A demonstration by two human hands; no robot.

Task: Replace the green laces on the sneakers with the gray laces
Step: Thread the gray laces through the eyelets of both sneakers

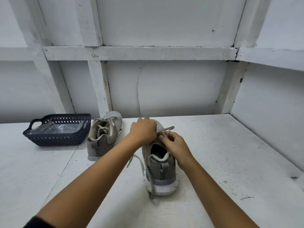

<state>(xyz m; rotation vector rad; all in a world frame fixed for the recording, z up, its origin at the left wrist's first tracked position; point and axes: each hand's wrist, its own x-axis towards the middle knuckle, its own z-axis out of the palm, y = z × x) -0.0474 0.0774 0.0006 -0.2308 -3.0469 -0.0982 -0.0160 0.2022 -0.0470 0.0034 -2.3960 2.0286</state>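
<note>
Pinching a gray lace [167, 129] between thumb and fingertips, the right hand [174, 143] worked at the top eyelets of the nearer sneaker [162, 168], just past centre toward 3 o'clock. The left hand [143, 130] was curled down over that sneaker's laced front and seemed to grip the upper, its fingertips hidden. One long loose end [150, 183] of the lace hung down the sneaker's side and trailed onto the white counter [230, 153] toward 6 o'clock.

No green lace was visible anywhere. The second sneaker [103, 135], at 10 o'clock from the hands and heel toward the viewer, already carried a gray lace, apparently tied. The job looked nearly done: what probably remained was the final threading and tying on the nearer sneaker.

Farther out at 9 o'clock sat a dark basket [57, 140] holding clear plastic [56, 128]. Nothing stood between the hands and their work; only the trailing end could snag.
</note>
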